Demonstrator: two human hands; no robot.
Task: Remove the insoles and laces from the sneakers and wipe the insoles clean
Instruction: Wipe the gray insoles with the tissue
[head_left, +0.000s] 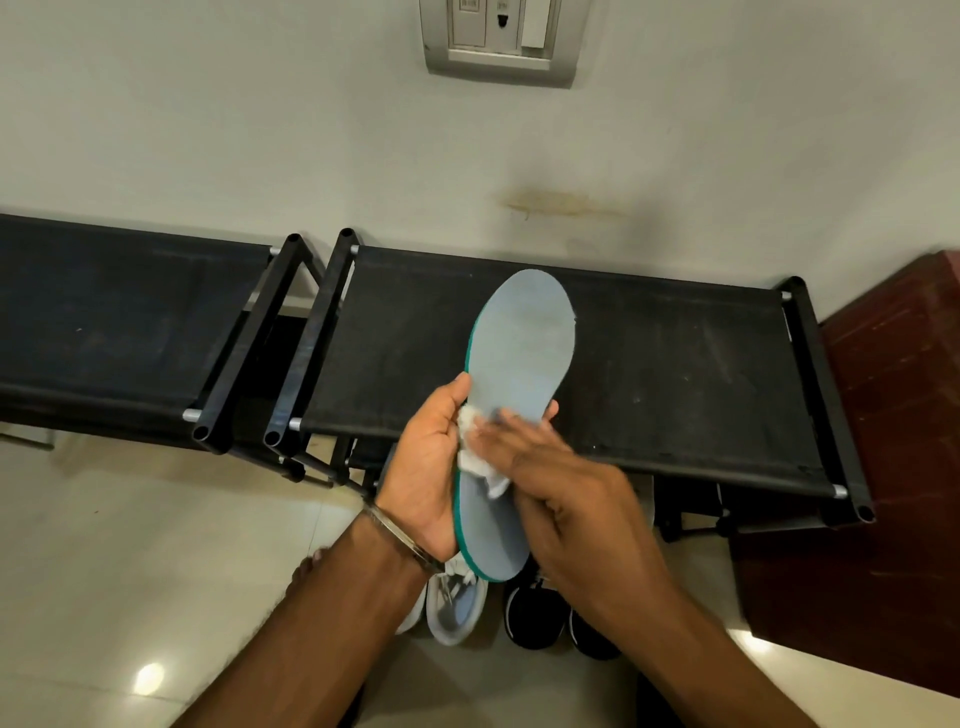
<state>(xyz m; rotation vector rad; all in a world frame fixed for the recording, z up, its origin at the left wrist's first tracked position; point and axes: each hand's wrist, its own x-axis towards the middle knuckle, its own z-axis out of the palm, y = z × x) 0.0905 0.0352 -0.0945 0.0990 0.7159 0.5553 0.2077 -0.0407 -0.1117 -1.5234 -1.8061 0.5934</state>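
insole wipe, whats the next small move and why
Probably slide the white cloth under the right hand up toward the toe. It sits at mid-insole, which the left hand grips, and faint smudges show on the toe half.

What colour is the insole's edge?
Green edge on the insole, clearest in the head view.

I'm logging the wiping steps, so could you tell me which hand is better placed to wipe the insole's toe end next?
Probably the right hand: it presses the wipe on the insole, while the left hand grips the insole's edge.
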